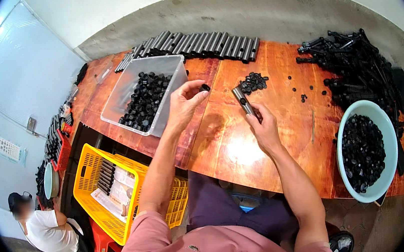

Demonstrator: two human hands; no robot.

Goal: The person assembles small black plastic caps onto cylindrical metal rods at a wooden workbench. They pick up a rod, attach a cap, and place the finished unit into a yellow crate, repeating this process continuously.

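Between the thumb and fingers of my left hand [186, 101] is a small black round cap [204, 88], held just above the wooden table. My right hand [263, 127] is closed round the near end of a short black metal tube [243, 101], which tilts away from me and has a hole in its side. Beyond the tube's far end lies a small heap of flat black discs [253, 82]. Left of my left hand stands a clear plastic bin [120, 98] holding many black caps [144, 100].
Black tubes [202, 44] lie in a row along the back wall. At right are piled black parts [356, 67] and a pale blue basin [390, 138] of small black pieces. A yellow crate [82, 183] stands by the table's near edge. Another person [51, 230] sits at far left.
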